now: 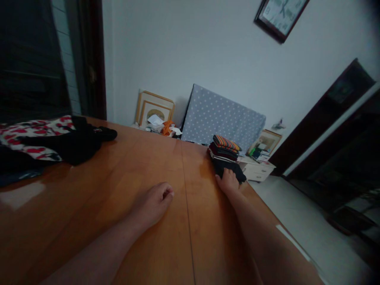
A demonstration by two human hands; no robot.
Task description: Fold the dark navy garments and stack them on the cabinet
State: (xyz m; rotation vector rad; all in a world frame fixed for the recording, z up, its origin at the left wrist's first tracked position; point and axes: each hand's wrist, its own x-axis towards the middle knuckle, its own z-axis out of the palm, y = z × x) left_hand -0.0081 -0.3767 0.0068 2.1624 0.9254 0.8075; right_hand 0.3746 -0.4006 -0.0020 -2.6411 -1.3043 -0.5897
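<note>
My right hand (228,182) reaches to the right edge of the table, its fingers curled on a dark folded garment (221,165) at the near side of a stack of folded clothes (224,152). An orange-striped piece (227,142) lies on top of that stack, above dark red and black layers. My left hand (160,200) is over the middle of the wooden table (148,166), fingers curled in and thumb against them, with nothing visible inside. The underside of my right fingers is partly hidden.
Loose clothes (50,142), black and red-and-white patterned, lie heaped at the table's left. Beyond the table stand picture frames (156,105), a panel under grey dotted cloth (222,113) and a white drawer cabinet (257,170). The table's right edge drops to a pale floor (279,202).
</note>
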